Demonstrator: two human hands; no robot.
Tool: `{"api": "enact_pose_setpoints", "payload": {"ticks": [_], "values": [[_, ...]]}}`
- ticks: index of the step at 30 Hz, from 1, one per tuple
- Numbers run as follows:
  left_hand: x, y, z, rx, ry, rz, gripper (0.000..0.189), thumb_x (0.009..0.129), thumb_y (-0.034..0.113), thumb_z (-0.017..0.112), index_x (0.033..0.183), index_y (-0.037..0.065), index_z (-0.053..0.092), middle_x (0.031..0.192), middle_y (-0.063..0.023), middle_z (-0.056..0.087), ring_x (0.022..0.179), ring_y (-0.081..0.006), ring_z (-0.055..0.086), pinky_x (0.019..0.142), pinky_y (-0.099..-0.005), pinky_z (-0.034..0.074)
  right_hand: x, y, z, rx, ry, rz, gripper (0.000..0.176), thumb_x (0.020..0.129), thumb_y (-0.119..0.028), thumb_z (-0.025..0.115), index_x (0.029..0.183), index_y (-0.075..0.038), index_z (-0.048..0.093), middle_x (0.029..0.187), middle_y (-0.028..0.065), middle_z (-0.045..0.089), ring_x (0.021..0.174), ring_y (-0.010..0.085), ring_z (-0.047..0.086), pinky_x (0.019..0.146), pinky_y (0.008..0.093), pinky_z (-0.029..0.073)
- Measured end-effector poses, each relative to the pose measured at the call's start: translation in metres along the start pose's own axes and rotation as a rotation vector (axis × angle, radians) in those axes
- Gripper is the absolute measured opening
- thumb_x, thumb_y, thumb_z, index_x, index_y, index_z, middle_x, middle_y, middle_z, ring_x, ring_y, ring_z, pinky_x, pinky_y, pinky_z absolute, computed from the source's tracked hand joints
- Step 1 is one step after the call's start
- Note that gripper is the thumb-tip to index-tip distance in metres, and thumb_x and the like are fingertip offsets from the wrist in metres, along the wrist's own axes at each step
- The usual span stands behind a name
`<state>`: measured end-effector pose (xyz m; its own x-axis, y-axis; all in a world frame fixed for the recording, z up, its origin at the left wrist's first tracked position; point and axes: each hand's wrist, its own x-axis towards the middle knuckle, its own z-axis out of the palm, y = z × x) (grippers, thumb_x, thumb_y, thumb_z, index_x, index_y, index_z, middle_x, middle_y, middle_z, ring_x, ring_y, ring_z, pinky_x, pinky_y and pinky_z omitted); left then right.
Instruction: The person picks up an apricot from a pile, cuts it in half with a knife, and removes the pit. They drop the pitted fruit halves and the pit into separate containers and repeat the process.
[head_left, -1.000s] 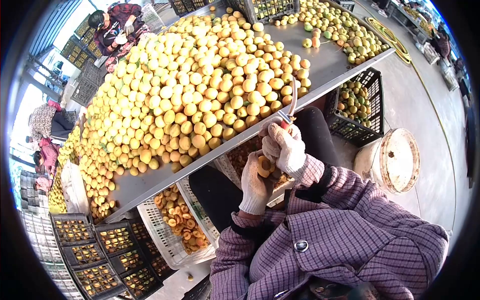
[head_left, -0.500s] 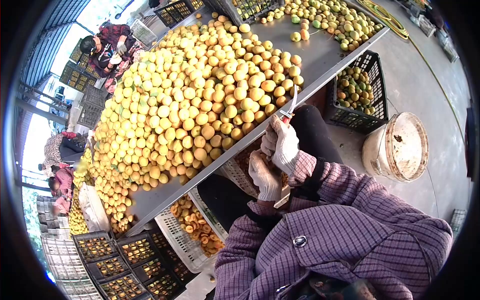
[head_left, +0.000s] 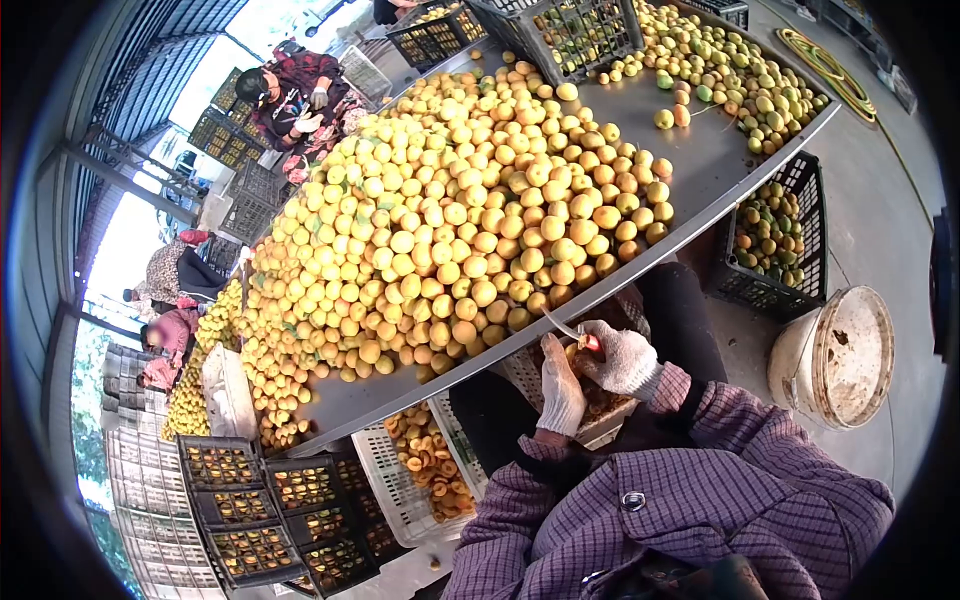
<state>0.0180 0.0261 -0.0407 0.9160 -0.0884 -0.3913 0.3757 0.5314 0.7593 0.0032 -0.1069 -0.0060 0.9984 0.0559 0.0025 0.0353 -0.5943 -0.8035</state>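
Note:
My right hand (head_left: 622,362), in a white knit glove, is closed round the red handle of a small knife (head_left: 560,323). Its curved blade points up and left, towards the table edge. Close against it, my gloved left hand (head_left: 562,388) has its fingers curled round an apricot (head_left: 572,351), of which only an orange patch shows between the hands. Both hands are over my lap, above a crate of cut fruit that they partly hide. Just beyond them a large heap of yellow apricots (head_left: 450,230) covers the metal table (head_left: 690,150).
A white crate (head_left: 385,490) of apricot halves stands left of my legs. At right are a black crate (head_left: 775,290) of fruit and a lidded white bucket (head_left: 835,360). Black crates (head_left: 245,515) are stacked at lower left. Other people (head_left: 300,100) work along the far side.
My view has shifted, so the scene sits further right and lower. My right hand has lowered the knife; its blade, raised before, now lies beside my left fingertips.

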Motion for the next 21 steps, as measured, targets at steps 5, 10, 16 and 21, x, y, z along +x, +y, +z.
{"api": "enact_pose_setpoints", "payload": {"ticks": [5,10,16,21], "values": [[-0.004,-0.007,-0.039,0.325,-0.080,0.063,0.040,0.103,0.032,0.050,0.124,-0.001,0.058,0.117,-0.0073,0.065,0.102,-0.0144,0.059,0.089,-0.0258,0.046,0.003,0.018,0.009,-0.011,0.063,-0.133,0.037,0.084,-0.027,0.067,0.116,-0.011,0.057,0.072,0.0168,0.065,0.067,0.0358,0.066,0.061,0.0424,0.053],[-0.039,0.070,-0.073,0.589,0.287,0.284,0.030,0.102,0.024,0.051,0.110,-0.002,0.065,0.094,-0.0033,0.068,0.074,-0.0089,0.060,0.063,-0.0232,0.048,-0.001,0.012,-0.001,0.075,-0.087,0.098,0.046,0.086,-0.033,0.069,0.123,-0.011,0.053,0.080,0.0180,0.067,0.077,0.0378,0.067,0.068,0.0439,0.054],[-0.012,0.146,-0.091,1.853,0.724,0.813,0.025,0.086,0.022,0.064,0.106,0.008,0.068,0.106,-0.0138,0.067,0.103,-0.0314,0.059,0.090,-0.0443,0.044,-0.014,0.016,0.004,0.135,-0.212,0.186,0.041,0.091,-0.033,0.064,0.121,-0.009,0.051,0.089,0.0223,0.068,0.087,0.0405,0.067,0.074,0.0468,0.053],[0.072,0.146,-0.027,2.177,0.078,1.001,0.036,0.080,0.022,0.063,0.114,0.012,0.064,0.103,-0.0115,0.065,0.099,-0.0291,0.059,0.084,-0.0432,0.044,-0.025,0.019,0.014,0.146,-0.197,0.036,0.030,0.092,-0.029,0.061,0.113,-0.009,0.058,0.086,0.0217,0.068,0.082,0.0393,0.067,0.071,0.0451,0.054]]}}
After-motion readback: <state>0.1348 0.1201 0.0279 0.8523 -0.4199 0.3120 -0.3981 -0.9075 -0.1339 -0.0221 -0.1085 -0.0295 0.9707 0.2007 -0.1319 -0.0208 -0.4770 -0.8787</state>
